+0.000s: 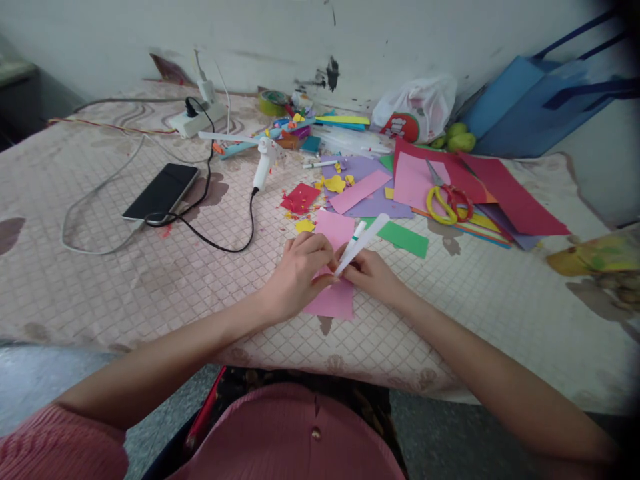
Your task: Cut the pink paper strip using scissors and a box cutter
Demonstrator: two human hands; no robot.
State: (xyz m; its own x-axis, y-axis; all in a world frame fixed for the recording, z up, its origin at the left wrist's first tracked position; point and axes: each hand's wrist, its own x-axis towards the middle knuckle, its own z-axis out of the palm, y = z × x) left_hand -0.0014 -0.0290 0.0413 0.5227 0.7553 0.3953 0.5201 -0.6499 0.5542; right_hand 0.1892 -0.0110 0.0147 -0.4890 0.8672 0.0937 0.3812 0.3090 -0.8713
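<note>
Currently, in the head view, two bare hands are working close together above a pink sheet (333,303) on a patterned tablecloth (215,287). The left hand (303,273) is pinching the lower end of a white strip (373,233) between its thumb and fingertips. The right hand (374,272) is bending its fingers in at that same end; the overlap is hiding whether it is gripping the strip, the white pen (359,231) or both, so I cannot tell. The strip and the pen are tilting up to the right, side by side, with the pen's green band showing. Just beyond the right hand, a green piece of paper (410,240) is lying flat. Farther back, a red square (300,199) is lying among yellow scraps (334,184). To the right, scissors (442,185) with yellow and red handles are resting on coloured paper. To the left, a white glue gun (265,160) is trailing a black cord, and a phone (161,192) is lying near it. At the back, a plastic bag (420,107) is sitting near green fruit (460,141), and a blue bag (525,107) is standing beside the fruit
</note>
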